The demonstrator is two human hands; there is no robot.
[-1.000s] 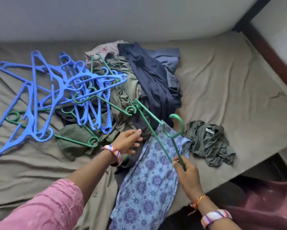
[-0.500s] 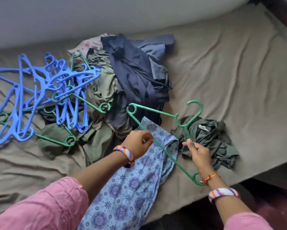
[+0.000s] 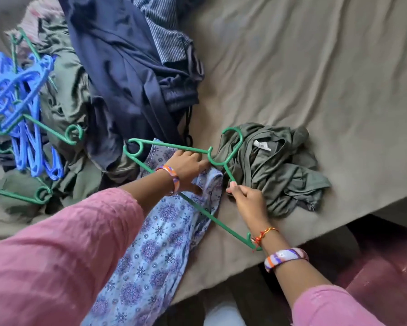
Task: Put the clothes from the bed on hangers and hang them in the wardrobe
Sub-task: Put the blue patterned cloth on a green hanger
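Fingers of our right hand [image 3: 247,200] curl round the near arm of the green hanger [image 3: 172,147], just below its neck, steadying the frame so that it lies flat over the bed [image 3: 315,67]. Our left hand [image 3: 186,170] reaches through the hanger's triangle, its fingers [image 3: 203,164] laid on the top of the blue patterned garment [image 3: 155,243] and seemingly gripping the cloth there, probably to feed it through the frame. That garment runs from the hanger toward 7 o'clock and trails off the bed's edge. At 3 o'clock of the hanger, under its hook, a crumpled grey-green garment [image 3: 280,168] waits; at 11 o'clock lies a heap of dark blue and olive clothes [image 3: 118,74], and at 9 o'clock a tangle of blue hangers [image 3: 16,90] with green ones. An olive-brown sheet, creased, covers the bed; dark floor [image 3: 390,260] shows at 5 o'clock. No wardrobe is in view.
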